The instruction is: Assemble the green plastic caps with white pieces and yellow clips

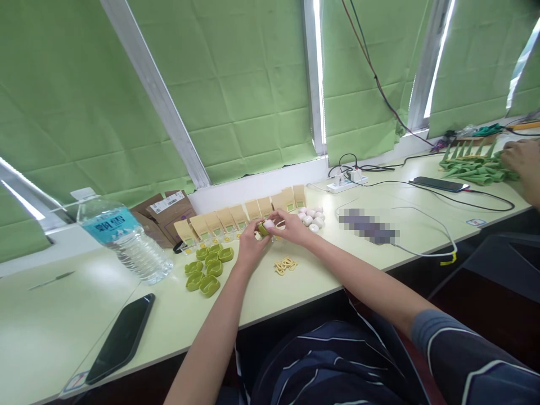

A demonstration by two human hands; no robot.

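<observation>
My left hand (252,244) is closed on a small olive-green holder (262,229) above the table. My right hand (292,229) pinches a pale pink rounded piece (269,225) against that holder; I cannot tell how far inside it sits. Several more olive-green shaped holders (214,268) lie grouped left of my hands. White and pale pink rounded pieces (312,218) are heaped just beyond my right hand. Closer to the table edge is a small pile of yellow loops (286,265). Behind my hands runs a row of small tan-topped packets (219,222).
On the left are a large water bottle (126,236), a black phone (122,337) and a cardboard box (169,216). To the right lie a power strip (346,183), cables and another phone (439,184). Another person's hand (523,163) touches green folded pieces (476,169).
</observation>
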